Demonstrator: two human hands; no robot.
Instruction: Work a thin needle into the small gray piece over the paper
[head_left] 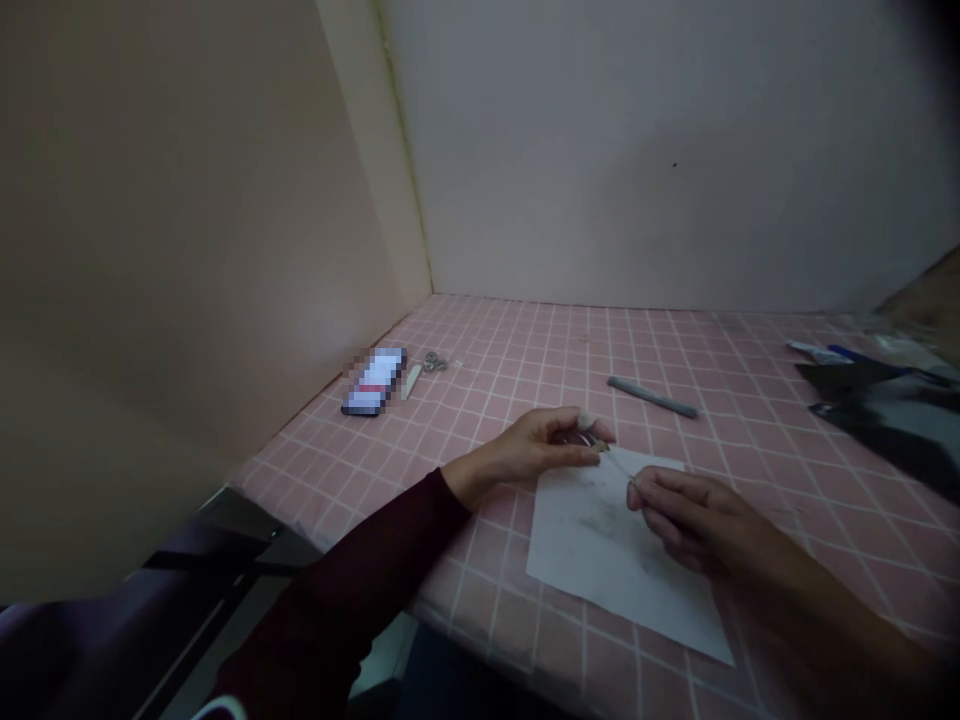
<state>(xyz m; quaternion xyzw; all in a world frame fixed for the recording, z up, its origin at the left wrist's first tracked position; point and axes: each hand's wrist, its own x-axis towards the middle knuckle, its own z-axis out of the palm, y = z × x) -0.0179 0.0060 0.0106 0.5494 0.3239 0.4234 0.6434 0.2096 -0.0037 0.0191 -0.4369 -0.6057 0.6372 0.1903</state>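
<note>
My left hand (544, 442), in a dark red sleeve, is closed on a small object (602, 447) that looks yellowish at its tip. Its kind cannot be made out. Something pale shows at the tips of the upper fingers. In a pinch, my right hand (690, 512) holds a thin, light stick-like tool (619, 466) whose far end reaches the small object. Both hands are over a white sheet of paper (622, 560) with grey smudges, which lies on the table near its front edge.
A grey, slender bar (652, 397) lies beyond the paper. At the left are a phone (375, 382) with a lit screen, a white strip (411, 382) and small round metal pieces (433, 362). Dark sheet-like material (855, 385) lies at the right. Walls border the pink checked tablecloth (517, 350).
</note>
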